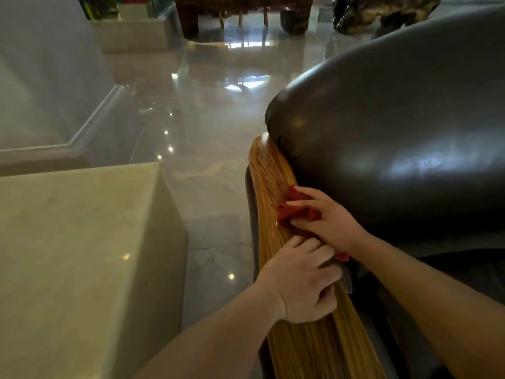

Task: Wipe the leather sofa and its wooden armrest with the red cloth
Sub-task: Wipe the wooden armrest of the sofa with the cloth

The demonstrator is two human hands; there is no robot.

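Note:
The dark leather sofa [396, 127] fills the right side, its rounded back glossy. A striped wooden armrest [270, 176] runs along its left edge toward me. My right hand [325, 217] presses the crumpled red cloth [296, 207] onto the armrest where the wood meets the leather, fingers closed over the cloth. A bit of red also shows under my right wrist. My left hand [303, 280] rests on the armrest just nearer to me, fingers curled over the wood, gripping its inner edge.
A pale stone block [82, 255] stands to the left of the armrest, with a strip of shiny marble floor [213, 149] between them. Dark wooden furniture [240, 15] and a gnarled root piece [382, 12] stand at the far end.

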